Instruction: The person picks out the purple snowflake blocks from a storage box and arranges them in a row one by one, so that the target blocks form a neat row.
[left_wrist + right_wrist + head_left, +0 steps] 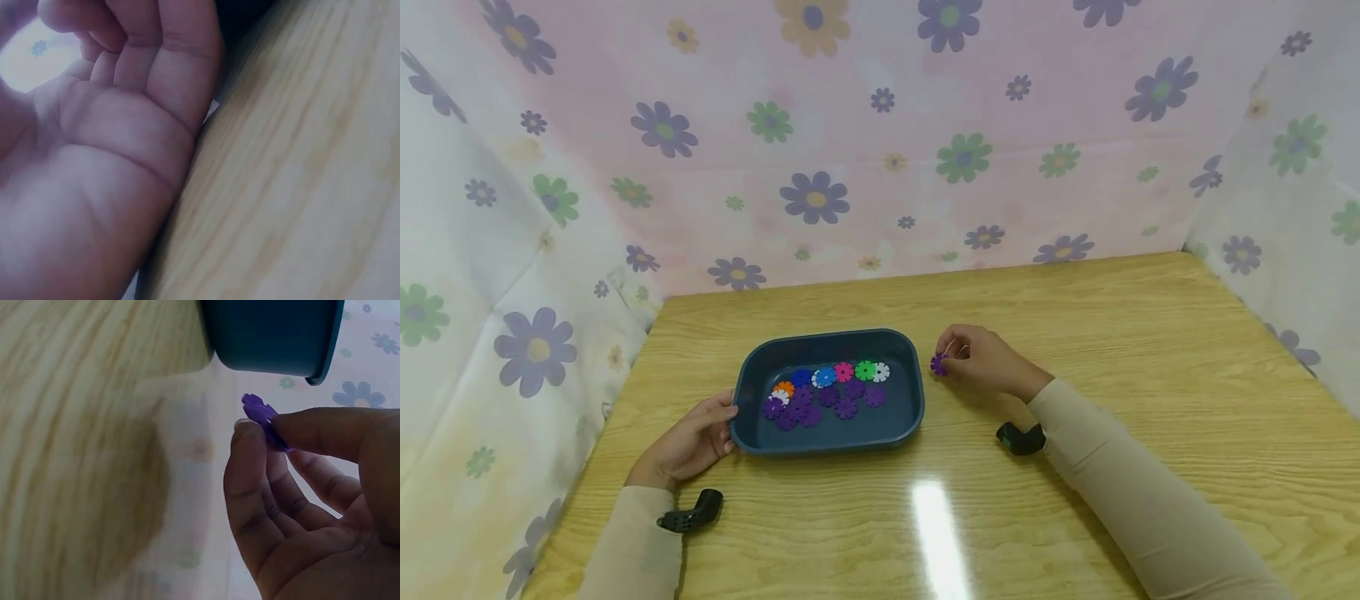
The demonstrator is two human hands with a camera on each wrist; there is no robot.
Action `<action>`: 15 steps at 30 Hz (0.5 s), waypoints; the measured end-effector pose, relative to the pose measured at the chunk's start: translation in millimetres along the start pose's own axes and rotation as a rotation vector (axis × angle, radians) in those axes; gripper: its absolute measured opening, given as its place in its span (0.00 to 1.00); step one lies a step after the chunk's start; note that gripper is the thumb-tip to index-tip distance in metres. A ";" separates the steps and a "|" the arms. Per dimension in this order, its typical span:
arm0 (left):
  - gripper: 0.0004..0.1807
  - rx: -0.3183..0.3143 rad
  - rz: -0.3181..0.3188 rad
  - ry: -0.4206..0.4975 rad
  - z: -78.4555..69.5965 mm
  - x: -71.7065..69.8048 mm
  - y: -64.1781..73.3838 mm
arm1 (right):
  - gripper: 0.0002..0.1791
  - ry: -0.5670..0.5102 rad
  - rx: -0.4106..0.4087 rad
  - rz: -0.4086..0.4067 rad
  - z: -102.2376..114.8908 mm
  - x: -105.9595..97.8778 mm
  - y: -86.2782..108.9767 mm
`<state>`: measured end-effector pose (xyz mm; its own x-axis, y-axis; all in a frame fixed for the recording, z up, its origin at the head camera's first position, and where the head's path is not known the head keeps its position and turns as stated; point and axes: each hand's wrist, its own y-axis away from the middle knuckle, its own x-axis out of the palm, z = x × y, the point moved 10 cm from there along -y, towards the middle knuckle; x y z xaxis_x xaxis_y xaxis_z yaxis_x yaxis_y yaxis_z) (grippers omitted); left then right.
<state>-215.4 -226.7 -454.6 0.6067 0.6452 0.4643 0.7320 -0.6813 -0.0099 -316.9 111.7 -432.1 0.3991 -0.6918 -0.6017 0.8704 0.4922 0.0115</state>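
A dark blue plastic tub (pixel 827 446) sits on the table with flat, notched snowflake discs on its floor. Most of the discs are purple (pixel 846 408); others are blue, pink (pixel 844 372), green (pixel 866 371), orange and white. At the tub's left end my left hand (pixel 696 437) holds the wall, thumb at the rim and fingers against the outside. Just beyond the right end, my right hand (pixel 981 358) pinches one purple snowflake disc (pixel 265 422) between thumb and fingertips, a little away from the tub wall. The left fingertips are partly hidden in the left wrist view.
The wood-grain table (pixel 1120 350) extends to both sides and in front of the tub. Flower-printed cloth (pixel 880 150) hangs at the back and sides. A black wrist device (pixel 1021 438) shows at the right cuff and another (pixel 692 512) at the left.
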 end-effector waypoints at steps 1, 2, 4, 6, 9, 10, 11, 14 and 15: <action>0.22 -0.002 -0.009 0.000 0.8 -0.7 0.0 | 0.05 0.011 0.004 0.011 -1.9 2.0 0.1; 0.21 -0.005 -0.020 -0.004 1.6 -1.7 -0.1 | 0.05 0.024 0.005 0.021 -3.5 3.7 0.3; 0.20 -0.013 -0.051 -0.018 3.9 -4.2 -0.4 | 0.05 0.039 0.009 0.037 -6.2 6.3 1.0; 0.18 -0.015 -0.074 -0.037 5.7 -6.4 -0.7 | 0.05 0.052 0.012 0.049 -7.7 8.5 2.4; 0.17 -0.015 -0.093 -0.060 7.4 -8.3 -1.6 | 0.04 0.069 0.018 0.061 -9.3 10.3 4.2; 0.17 -0.014 -0.097 -0.066 7.7 -8.8 -2.0 | 0.04 0.072 0.023 0.064 -9.5 10.7 4.7; 0.17 -0.015 -0.102 -0.072 7.8 -9.5 -2.2 | 0.04 0.079 0.024 0.066 -9.3 11.0 5.1; 0.17 -0.018 -0.109 -0.082 7.3 -10.1 -2.7 | 0.05 0.092 0.027 0.067 -7.5 11.3 5.2; 0.17 -0.019 -0.108 -0.082 6.9 -9.9 -2.7 | 0.05 0.099 0.024 0.068 -7.2 12.0 4.6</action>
<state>-221.3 -228.9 -465.3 0.5487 0.7408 0.3875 0.7888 -0.6123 0.0535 -310.2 109.5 -445.0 0.4284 -0.6006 -0.6751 0.8492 0.5229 0.0738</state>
